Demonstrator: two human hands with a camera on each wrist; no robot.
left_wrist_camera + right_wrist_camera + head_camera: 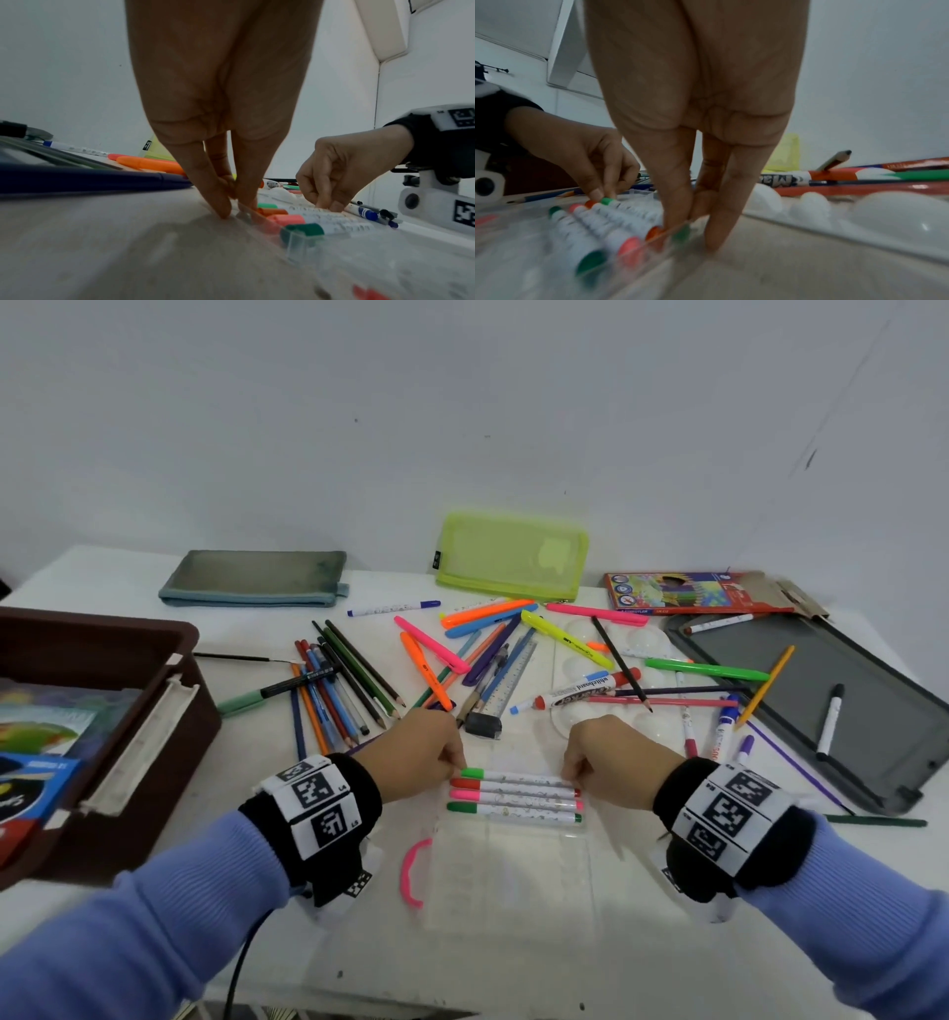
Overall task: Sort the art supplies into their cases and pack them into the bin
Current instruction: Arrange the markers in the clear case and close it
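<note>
Clear case point(513, 875): lying flat on the table point(359, 942) nearest the camera, pink handle point(411, 873) to the left, four markers sitting in a row at its far end.
Markers point(516, 794): lying side by side, touching; light green point(513, 776) farthest from the person, then orange-red, pink, dark green.
Left hand point(426, 752): fingertips point(223, 211) curling down and pinching at the capped end of the light green marker; grip narrow, nothing else in it.
Right hand point(611, 757): fingertips point(677, 219) pinching the opposite end of the same marker, beside the case's clear wall.
Step in hand: seating the light green marker into the row, as it seems.
Doing it well: keeping both ends level while pressing down, so that it is dropping parallel to its neighbours and not riding over the orange-red one.
Risk: pushing sideways may be rolling the row out of line.
Left to sort: pencils point(334, 690), highlighters point(482, 613) and more markers point(580, 693) lying loose further back.
Brown bin point(154, 711): standing at the left, partly filled.
</note>
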